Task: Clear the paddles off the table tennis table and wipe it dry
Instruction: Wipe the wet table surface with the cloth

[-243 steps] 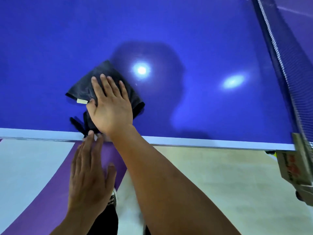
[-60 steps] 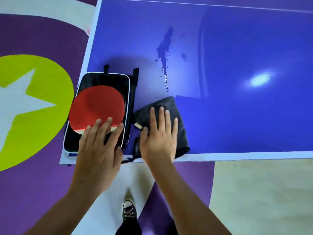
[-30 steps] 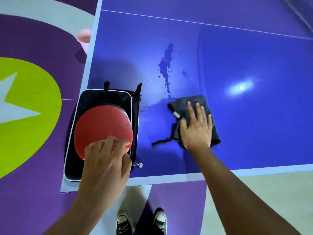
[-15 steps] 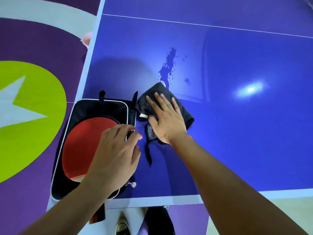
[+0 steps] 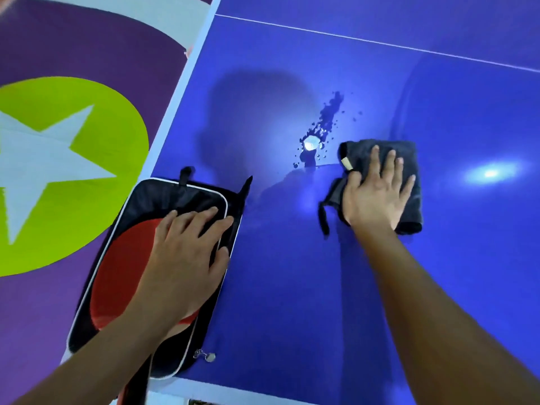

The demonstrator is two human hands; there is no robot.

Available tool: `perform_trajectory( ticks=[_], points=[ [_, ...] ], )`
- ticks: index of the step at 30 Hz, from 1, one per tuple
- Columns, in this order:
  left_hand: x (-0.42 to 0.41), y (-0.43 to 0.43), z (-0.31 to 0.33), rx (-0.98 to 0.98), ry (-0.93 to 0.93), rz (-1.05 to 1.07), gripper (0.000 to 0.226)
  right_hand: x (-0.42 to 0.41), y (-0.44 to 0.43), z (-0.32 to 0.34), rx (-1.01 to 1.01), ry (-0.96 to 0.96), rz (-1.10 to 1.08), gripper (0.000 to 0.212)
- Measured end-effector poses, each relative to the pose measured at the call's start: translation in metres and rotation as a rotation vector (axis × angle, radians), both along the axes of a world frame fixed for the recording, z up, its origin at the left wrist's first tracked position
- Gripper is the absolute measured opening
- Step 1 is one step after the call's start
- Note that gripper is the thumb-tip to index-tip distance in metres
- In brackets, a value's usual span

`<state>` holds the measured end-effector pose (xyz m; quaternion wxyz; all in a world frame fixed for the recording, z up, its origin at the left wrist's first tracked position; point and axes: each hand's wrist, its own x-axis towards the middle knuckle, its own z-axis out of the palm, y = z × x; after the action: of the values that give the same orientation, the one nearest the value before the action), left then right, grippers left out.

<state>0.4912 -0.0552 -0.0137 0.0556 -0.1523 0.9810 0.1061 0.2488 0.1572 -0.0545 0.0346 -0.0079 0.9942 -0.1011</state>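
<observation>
Right hand (image 5: 377, 197) is spread flat, pressing a soft dark grey folded cloth (image 5: 358, 152) on the blue table (image 5: 292, 287), right of the black white-piped zip case (image 5: 163, 197). Water splash (image 5: 325, 121) is unwiped, up-right of the case. Left hand (image 5: 184, 258) is spread flat on the red round paddle (image 5: 117, 273) inside the case. Paddle probably light and stiff; best gripped by the handle.

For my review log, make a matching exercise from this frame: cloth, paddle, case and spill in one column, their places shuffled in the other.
1. cloth
2. paddle
3. case
4. water spill

A. lies in the open case, under the left hand
B. wet on the bare table, just left of the cloth
C. flat under the right hand
D. open at the table's near left corner

Pairs: 1-C, 2-A, 3-D, 4-B.
</observation>
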Motion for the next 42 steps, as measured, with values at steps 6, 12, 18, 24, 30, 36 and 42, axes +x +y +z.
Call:
perform_trajectory(
  ticks=[6,12,18,24,30,36,42],
  points=[
    [-0.002,0.004,0.003,0.029,-0.027,0.023,0.054,0.037,-0.108,0.000,-0.056,0.030,0.787,0.072],
    [-0.007,-0.004,0.010,0.083,-0.005,0.046,0.049,-0.009,-0.066,-0.004,-0.068,0.056,0.809,0.068],
    [-0.002,-0.044,0.010,0.038,0.042,0.167,0.049,-0.039,-0.065,-0.005,-0.022,0.025,0.440,0.069],
    [0.008,-0.055,0.002,0.106,0.000,0.180,0.048,0.019,-0.158,-0.002,-0.076,0.025,1.185,0.063],
    [0.006,-0.058,-0.002,0.104,0.020,0.185,0.045,-0.020,-0.215,-0.006,-0.084,0.028,1.282,0.059],
    [0.006,-0.062,-0.002,0.099,0.037,0.181,0.043,-0.018,-0.280,-0.003,-0.077,0.014,0.970,0.059],
    [0.007,-0.069,0.003,0.097,0.074,0.142,0.043,0.017,-0.271,-0.002,-0.085,-0.065,1.494,0.054]
  ],
)
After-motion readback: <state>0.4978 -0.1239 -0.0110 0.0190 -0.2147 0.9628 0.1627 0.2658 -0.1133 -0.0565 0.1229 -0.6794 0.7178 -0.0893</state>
